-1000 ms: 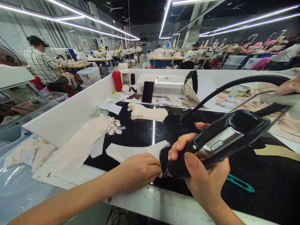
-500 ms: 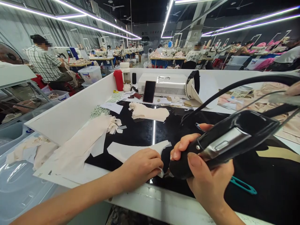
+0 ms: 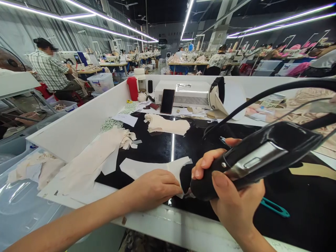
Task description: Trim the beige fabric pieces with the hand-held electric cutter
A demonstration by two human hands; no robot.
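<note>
My right hand (image 3: 231,196) grips a black corded hand tool (image 3: 259,157) with a silver panel, its tip pointed down at the black table top (image 3: 288,224). My left hand (image 3: 154,189) presses flat on a white cut piece (image 3: 147,167), fingers pinching its edge right beside the tool's tip. The tool's black cable (image 3: 262,96) arcs up to the right.
A stack of beige pieces (image 3: 168,126), a long pile of beige and white pieces (image 3: 91,157), a teal thread snip (image 3: 275,208), a phone (image 3: 167,100) against a white box (image 3: 183,92), a red bottle (image 3: 132,88). White walls (image 3: 78,122) border the table. A person (image 3: 49,70) sits far left.
Almost nothing moved; my left hand shifted slightly on the white piece next to the tool's tip, and the view drifted a little.
</note>
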